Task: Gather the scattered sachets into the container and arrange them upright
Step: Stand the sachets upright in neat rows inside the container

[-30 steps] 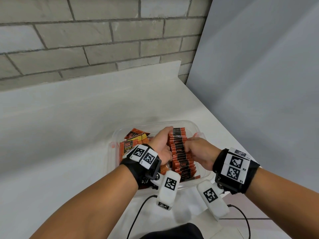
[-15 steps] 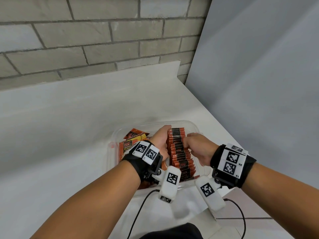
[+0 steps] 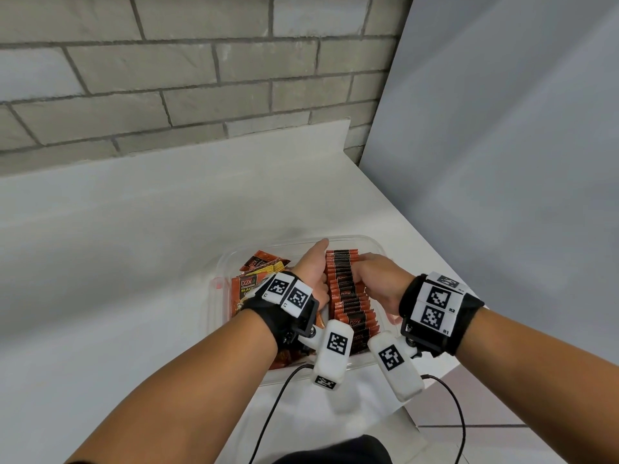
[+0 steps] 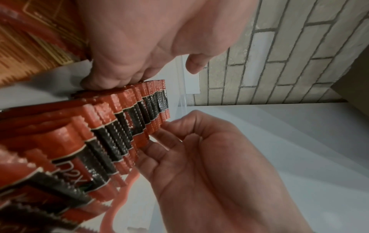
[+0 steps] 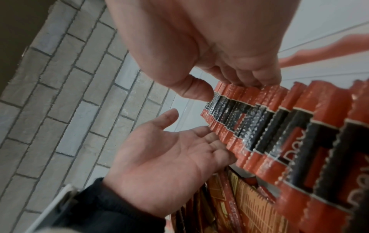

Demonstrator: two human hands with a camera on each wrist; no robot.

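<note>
Hands shifted forward over white countertop.

red-black sachets upright, rowed in clear container

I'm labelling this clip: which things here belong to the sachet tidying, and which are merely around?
Part of the job:
row of upright sachets
loose sachets
clear container
left hand
right hand

Just around:
white counter
brick wall
black cables

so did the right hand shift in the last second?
Yes. The right hand slid slightly along the sachet row toward the container's far rim.
</note>
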